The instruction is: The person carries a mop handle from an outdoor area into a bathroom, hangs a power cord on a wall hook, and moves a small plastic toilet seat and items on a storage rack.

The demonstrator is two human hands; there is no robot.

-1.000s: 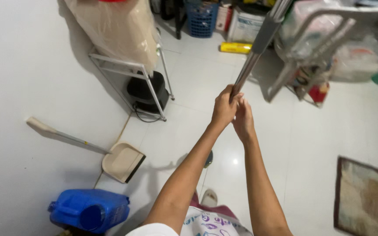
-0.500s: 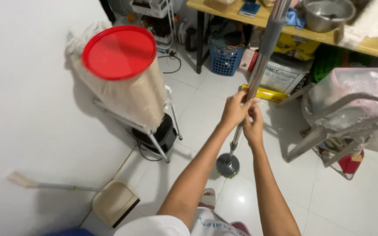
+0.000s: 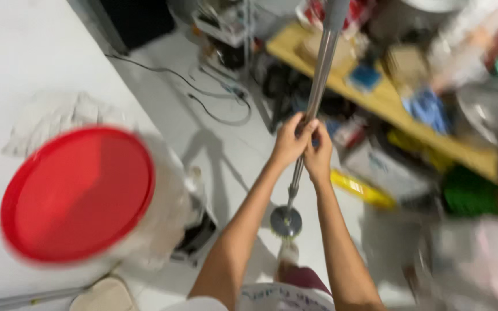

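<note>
Both hands grip an upright metal mop pole [image 3: 317,86]: the left hand [image 3: 290,144] and right hand [image 3: 319,156] are closed around it side by side. Below them, the round mop head [image 3: 286,222] seems to rest on the white floor [image 3: 226,155]. A blurred red lid [image 3: 76,193] sits left of the hands.

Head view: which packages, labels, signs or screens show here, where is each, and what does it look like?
Yellow pack: long and flat, on the floor right of the right hand.
White box: boxy with dark markings, under the wooden shelf; blurred.
Blue pack: small, flat, on the shelf.
Tub: pale, round, red lid, lower left.
No sign or screen that can be made out.
</note>
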